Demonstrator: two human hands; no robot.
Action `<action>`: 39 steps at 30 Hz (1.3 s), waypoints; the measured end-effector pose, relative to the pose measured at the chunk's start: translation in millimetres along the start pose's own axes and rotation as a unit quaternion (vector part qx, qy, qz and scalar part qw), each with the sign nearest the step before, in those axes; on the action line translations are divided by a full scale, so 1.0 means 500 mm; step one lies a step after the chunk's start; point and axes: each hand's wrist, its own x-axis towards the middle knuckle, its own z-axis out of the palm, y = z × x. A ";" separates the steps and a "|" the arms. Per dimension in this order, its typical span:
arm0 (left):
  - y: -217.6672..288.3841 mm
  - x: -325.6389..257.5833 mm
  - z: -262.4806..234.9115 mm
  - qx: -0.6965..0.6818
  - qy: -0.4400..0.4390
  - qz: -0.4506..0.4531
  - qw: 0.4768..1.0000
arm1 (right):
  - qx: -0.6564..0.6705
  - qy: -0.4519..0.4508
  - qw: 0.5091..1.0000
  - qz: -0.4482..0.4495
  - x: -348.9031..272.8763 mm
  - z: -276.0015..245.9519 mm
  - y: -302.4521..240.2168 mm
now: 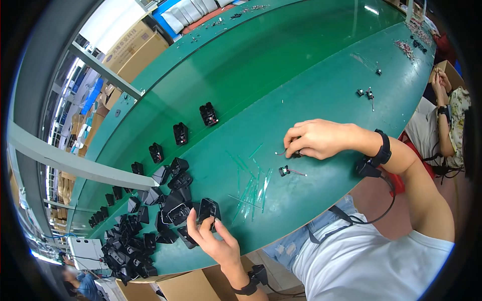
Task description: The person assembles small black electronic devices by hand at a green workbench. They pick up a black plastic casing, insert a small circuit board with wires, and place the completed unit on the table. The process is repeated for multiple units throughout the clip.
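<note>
My left hand (215, 244) is at the right edge of a pile of black plastic housings (131, 246). Its fingers grip one open black housing (209, 206), whose hollow inside faces up. Farther right, my right hand (319, 139) bends over the table with its fingers pinched on a small dark part with thin wires, mostly hidden beneath them. Just below that hand lies another small black part (284, 171) with a red and black wire. Thin clear strips (251, 193) are scattered on the green table between my hands.
On the green conveyor belt (241, 75), black housings (181, 134) stand in a spaced row. A grey metal post (85, 163) crosses the left side. More small wired parts (369, 94) lie at the right, near a seated co-worker's hands (441, 82). Cardboard boxes (188, 287) stand below the table.
</note>
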 end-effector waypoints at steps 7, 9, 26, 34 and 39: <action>0.049 0.047 0.033 -0.406 -0.082 -0.146 0.898 | 0.011 -0.025 1.000 -0.002 -0.006 0.012 0.012; 0.064 0.062 0.053 -0.470 -0.097 -0.161 0.863 | 0.013 0.004 0.999 -0.029 -0.010 0.020 0.020; 0.087 0.129 0.173 -0.608 -0.245 -0.210 0.726 | 0.115 0.152 0.979 0.069 -0.030 0.027 0.015; 0.058 0.122 0.175 -0.684 -0.334 -0.201 0.616 | 0.201 0.258 0.944 -0.052 0.019 -0.013 -0.072; 0.053 0.120 0.172 -0.709 -0.331 -0.202 0.588 | 0.172 0.254 0.948 -0.085 0.045 0.012 -0.119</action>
